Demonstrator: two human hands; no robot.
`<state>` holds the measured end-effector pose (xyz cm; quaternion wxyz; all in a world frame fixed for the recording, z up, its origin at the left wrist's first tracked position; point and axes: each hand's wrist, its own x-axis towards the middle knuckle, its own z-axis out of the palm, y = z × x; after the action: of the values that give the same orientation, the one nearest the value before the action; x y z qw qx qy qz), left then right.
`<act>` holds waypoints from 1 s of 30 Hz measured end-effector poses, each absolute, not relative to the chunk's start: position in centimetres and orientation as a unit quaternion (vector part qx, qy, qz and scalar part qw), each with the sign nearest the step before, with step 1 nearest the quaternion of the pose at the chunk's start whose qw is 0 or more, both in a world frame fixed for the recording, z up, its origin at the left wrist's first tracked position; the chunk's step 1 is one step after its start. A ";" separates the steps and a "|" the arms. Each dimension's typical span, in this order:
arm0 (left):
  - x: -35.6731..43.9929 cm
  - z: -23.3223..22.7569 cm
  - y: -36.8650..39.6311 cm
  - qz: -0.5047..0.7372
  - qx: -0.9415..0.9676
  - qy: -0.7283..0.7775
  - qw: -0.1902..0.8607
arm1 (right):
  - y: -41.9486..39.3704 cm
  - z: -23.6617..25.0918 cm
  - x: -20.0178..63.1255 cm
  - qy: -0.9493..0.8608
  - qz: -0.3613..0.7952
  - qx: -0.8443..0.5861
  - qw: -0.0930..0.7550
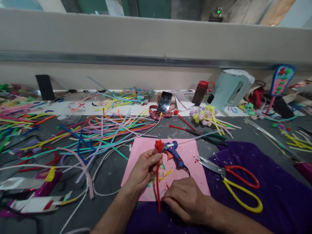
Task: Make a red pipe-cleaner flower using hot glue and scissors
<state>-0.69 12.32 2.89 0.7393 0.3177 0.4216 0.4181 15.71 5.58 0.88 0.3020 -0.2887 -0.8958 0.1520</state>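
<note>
My left hand (144, 169) holds a red pipe-cleaner flower (158, 146) upright by its stem, over a pink paper sheet (192, 156). The red stem (158, 191) runs down toward me. My right hand (186, 200) rests low on the pink sheet with its fingers curled at the lower end of the stem; whether it grips anything is unclear. A blue glue gun (174, 151) lies on the sheet just right of the flower head, its nozzle pointing at it.
Scissors with red and yellow handles (234, 182) lie on a purple cloth (273, 188) at right. Several coloured pipe cleaners (97, 133) cover the grey table at left. A phone (164, 102), dark bottle (200, 92), pale kettle (231, 87) and finished flowers (207, 117) stand behind.
</note>
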 end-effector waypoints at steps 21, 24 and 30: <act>0.2 3.1 9.7 0.393 0.366 0.394 0.746 | 8.2 1.6 17.7 -0.790 0.149 -0.431 0.409; 0.3 3.1 9.4 0.373 0.387 0.383 0.751 | 8.1 1.8 17.9 -0.767 0.180 -0.448 0.422; 0.5 2.9 9.3 0.377 0.407 0.385 0.737 | 7.7 2.0 17.9 -0.766 0.212 -0.425 0.432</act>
<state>0.50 9.32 2.94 0.7374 0.4071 0.3851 0.3771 17.87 7.73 1.95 0.4322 -0.4251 -0.7664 0.2123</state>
